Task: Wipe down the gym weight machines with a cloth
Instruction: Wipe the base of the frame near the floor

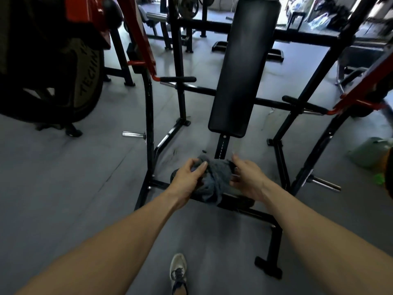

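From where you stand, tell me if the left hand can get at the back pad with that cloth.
Probably yes. The left hand grips the cloth over the seat, and the back pad rises just beyond it with nothing between; its top may need a step closer.

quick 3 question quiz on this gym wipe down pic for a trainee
1. True or false: both hands grip the cloth.
2. The cloth lies over: A) the back pad B) the seat C) the floor.
3. Fill in: the weight plate hangs on the person's ____ side.

Key: 1. True: left hand and right hand both curl fingers into it. 2. B. 3. Left.
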The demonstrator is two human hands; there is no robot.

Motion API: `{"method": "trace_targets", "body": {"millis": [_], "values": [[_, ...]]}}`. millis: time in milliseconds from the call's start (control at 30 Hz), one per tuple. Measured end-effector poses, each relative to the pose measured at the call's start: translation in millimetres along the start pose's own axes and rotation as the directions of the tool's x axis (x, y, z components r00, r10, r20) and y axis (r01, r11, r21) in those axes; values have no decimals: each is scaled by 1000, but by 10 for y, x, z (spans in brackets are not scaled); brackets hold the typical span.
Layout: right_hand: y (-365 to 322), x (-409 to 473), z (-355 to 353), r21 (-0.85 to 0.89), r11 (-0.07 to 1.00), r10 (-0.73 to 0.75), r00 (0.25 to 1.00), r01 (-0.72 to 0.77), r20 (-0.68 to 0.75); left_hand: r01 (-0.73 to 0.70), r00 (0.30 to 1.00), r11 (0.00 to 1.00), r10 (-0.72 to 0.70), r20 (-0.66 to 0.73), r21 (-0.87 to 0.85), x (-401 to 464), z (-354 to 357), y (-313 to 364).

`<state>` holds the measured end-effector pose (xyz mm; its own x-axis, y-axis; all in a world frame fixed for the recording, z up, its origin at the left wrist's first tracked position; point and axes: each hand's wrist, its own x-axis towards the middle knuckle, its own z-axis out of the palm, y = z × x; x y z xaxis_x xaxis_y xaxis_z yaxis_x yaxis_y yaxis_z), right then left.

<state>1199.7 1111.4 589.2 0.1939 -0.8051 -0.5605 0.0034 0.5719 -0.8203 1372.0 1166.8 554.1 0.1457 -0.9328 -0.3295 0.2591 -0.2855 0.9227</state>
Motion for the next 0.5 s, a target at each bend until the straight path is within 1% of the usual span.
{"method": "trace_targets", "body": {"millis": [67, 133, 167, 233, 300, 400, 467, 500], "values": [[-77, -91, 13, -73, 996, 54, 997, -50, 52, -28, 999, 999, 27, 30, 25, -30, 40, 120], [-125, -201, 26, -180, 983, 61, 991, -39, 115, -46, 998, 998, 45, 49, 34, -94, 79, 245], [-132, -242, 37, -200, 980, 54, 986, -22, 158, -55, 997, 997, 52, 53, 49, -118, 91, 286], [-159, -307, 78, -185, 983, 27, 976, 14, 216, -94, 995, 990, 90, 44, 106, -152, 96, 352], [-163, -351, 135, -187, 980, -20, 971, 66, 237, -134, 991, 979, 131, 31, 156, -194, 86, 399], [-184, -392, 218, -218, 968, -57, 956, 124, 289, -155, 988, 974, 157, 1, 163, -228, 69, 478], [-235, -433, 269, -265, 951, -80, 957, 158, 280, -125, 992, 981, 128, -9, 151, -230, 57, 531], [-258, -429, 293, -260, 953, -83, 962, 153, 261, -91, 996, 987, 93, -9, 130, -225, 46, 559]]}}
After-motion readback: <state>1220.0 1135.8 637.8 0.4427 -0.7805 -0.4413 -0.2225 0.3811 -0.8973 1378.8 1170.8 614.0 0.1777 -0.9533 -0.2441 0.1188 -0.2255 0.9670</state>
